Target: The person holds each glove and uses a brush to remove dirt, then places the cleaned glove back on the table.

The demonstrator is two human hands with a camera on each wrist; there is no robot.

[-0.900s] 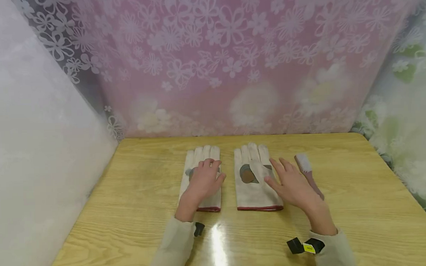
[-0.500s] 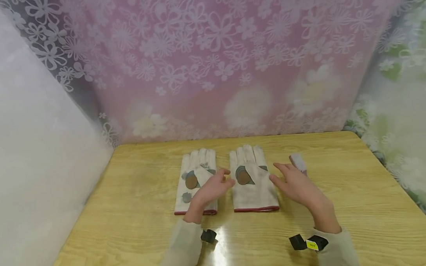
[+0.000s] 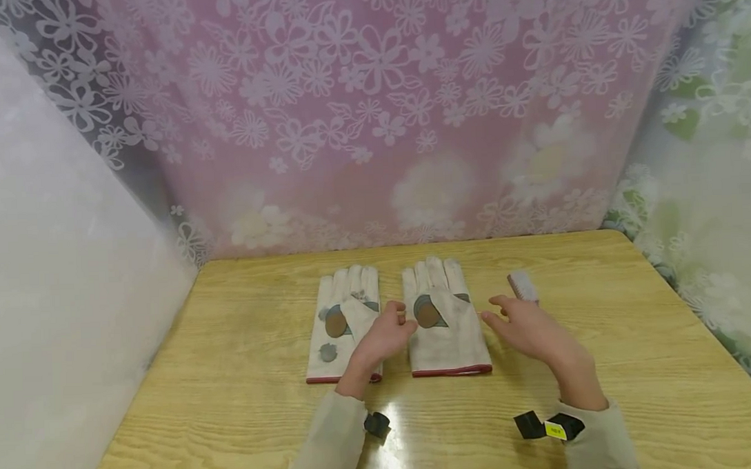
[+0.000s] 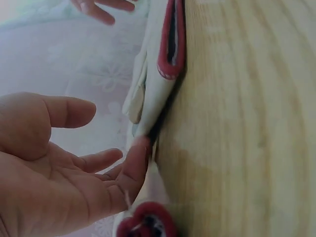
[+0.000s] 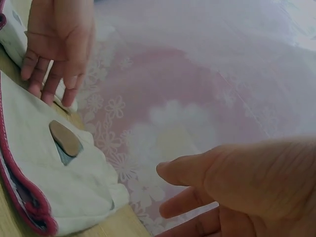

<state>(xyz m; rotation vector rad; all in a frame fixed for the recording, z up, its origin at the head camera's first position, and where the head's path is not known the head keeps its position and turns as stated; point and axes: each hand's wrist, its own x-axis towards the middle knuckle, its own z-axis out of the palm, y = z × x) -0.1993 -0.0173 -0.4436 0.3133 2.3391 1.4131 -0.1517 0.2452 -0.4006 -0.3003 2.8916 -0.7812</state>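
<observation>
"Cream cloth edged in red: the grey-spotted glove (image 3: 348,326) and the plainer glove (image 3: 452,332) lie side by side, fingers toward the far edge of the table (image 3: 248,335). What have you just changed?"

"Your left hand (image 3: 386,336), over the spotted glove under a second ago, now sits toward the gap between the pair. Your right hand (image 3: 528,329) has eased outward, just beside the plainer glove's other side. Neither grips anything; your fingers are loose."

"Meaning?"

"Your attention has probably passed to the plainer glove, now flanked."

"And what's unclear?"

"Whether your left fingertips touch cloth. Your left hand hides part of the spotted glove; your right hides the lower part of the brush (image 3: 523,286), toward the table's far right corner."
</observation>
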